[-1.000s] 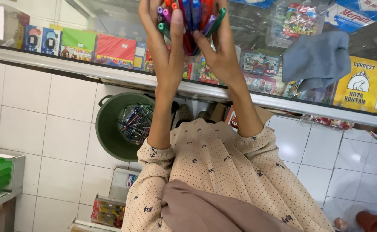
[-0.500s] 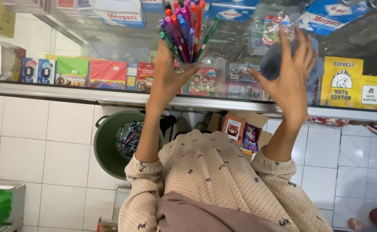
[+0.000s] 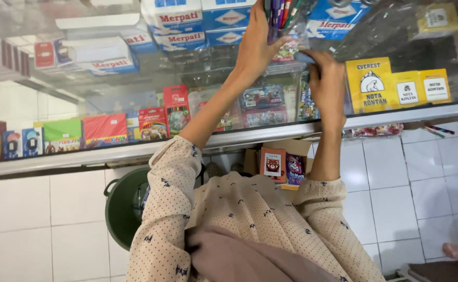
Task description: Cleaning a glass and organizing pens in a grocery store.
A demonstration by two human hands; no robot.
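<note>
While the dotted cream sleeves (image 3: 250,219) fill the near view, both arms reach up and away over the glass counter (image 3: 385,112). Below them a green bucket (image 3: 122,214) stands on the white tiled floor, and small packets sit beneath the counter's metal edge. Farther out, the right hand (image 3: 327,83) is closed on a grey cloth (image 3: 304,57), pressing it on the glass top. Farthest of all, the left hand (image 3: 255,44) is wrapped around a bundle of coloured pens (image 3: 284,13), lifted just above the counter at the top edge of the view. The pens look light and stiff, but smooth-barrelled and loose against each other, so they would likely slip apart unless gripped around the middle of the bundle. Under the glass lie boxes, yellow pads and crayon packs.
</note>
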